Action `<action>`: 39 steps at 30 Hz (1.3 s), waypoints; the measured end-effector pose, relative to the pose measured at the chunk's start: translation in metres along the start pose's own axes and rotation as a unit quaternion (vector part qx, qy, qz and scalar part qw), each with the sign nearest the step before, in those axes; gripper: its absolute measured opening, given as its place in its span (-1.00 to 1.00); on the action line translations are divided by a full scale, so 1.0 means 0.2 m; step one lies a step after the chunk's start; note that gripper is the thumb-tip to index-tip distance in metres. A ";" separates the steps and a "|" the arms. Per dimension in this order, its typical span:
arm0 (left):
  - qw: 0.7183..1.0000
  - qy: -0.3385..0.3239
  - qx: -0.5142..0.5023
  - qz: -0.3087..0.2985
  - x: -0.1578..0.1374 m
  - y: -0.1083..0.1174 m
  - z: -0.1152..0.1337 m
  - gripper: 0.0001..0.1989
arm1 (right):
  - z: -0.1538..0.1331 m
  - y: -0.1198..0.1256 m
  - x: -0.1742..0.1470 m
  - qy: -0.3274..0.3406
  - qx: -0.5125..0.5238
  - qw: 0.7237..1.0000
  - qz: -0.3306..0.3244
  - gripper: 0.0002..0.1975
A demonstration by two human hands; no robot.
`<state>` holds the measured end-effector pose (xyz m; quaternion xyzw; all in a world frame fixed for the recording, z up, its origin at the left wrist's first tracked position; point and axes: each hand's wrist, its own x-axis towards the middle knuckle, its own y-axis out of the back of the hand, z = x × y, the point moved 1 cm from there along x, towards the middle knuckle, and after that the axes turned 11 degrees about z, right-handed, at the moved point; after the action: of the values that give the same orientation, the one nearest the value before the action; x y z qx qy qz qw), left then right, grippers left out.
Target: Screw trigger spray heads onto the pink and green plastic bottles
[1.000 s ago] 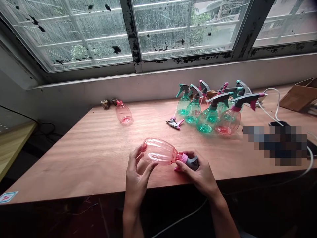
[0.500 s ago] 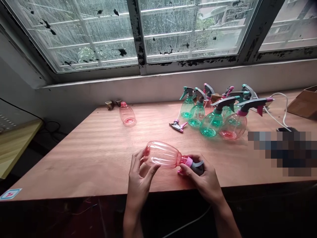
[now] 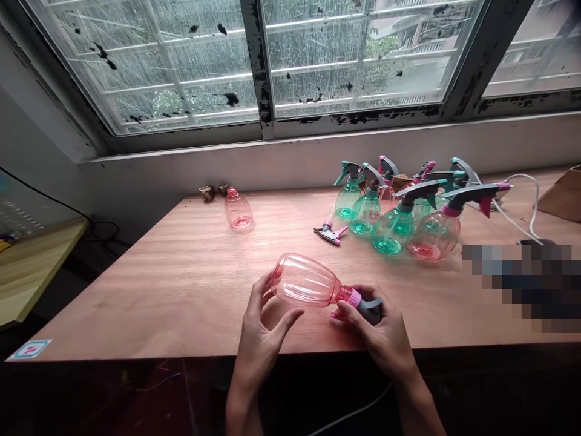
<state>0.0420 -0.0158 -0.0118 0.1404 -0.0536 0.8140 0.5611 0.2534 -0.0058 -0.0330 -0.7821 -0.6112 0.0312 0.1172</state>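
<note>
A transparent pink spray bottle (image 3: pixel 306 281) lies nearly sideways above the table's front part, its base to the left. Its pink collar (image 3: pixel 353 297) and grey trigger head (image 3: pixel 370 310) are at the right end. My right hand (image 3: pixel 379 327) is closed around the head, thumb by the collar. My left hand (image 3: pixel 267 318) is open in a loose curve at the base; its fingers touch or nearly touch the bottle, while the thumb stands apart below it. A loose grey-and-pink spray head (image 3: pixel 330 233) lies beyond, and a headless pink bottle (image 3: pixel 238 210) stands back left.
Several green and pink spray bottles (image 3: pixel 393 230) with heads stand together at the back right. A brown cardboard box (image 3: pixel 563 197) and a white cable (image 3: pixel 535 188) lie farther right. Small dark objects (image 3: pixel 207 194) sit by the wall. A sticker (image 3: pixel 29 350) marks the table's (image 3: pixel 158 290) front left corner.
My left thumb has come away from the bottle's side. My right hand keeps its grip on the spray head. The whole scene shifts slightly right as the camera turns.
</note>
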 end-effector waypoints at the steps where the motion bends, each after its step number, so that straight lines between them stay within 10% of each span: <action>1: 1.000 0.008 0.002 0.002 0.00 0.00 0.00 -0.33 | 0.00 0.00 0.00 0.001 -0.002 1.000 0.000 -0.60; 39: 0.999 0.003 0.018 0.033 0.01 0.00 -0.02 -0.52 | 0.01 0.00 0.00 0.031 -0.066 0.997 -0.024 -0.64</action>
<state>0.0412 -0.0132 -0.0145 0.1462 -0.0423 0.8330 0.5319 0.2528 -0.0050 -0.0342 -0.7736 -0.6269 -0.0362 0.0849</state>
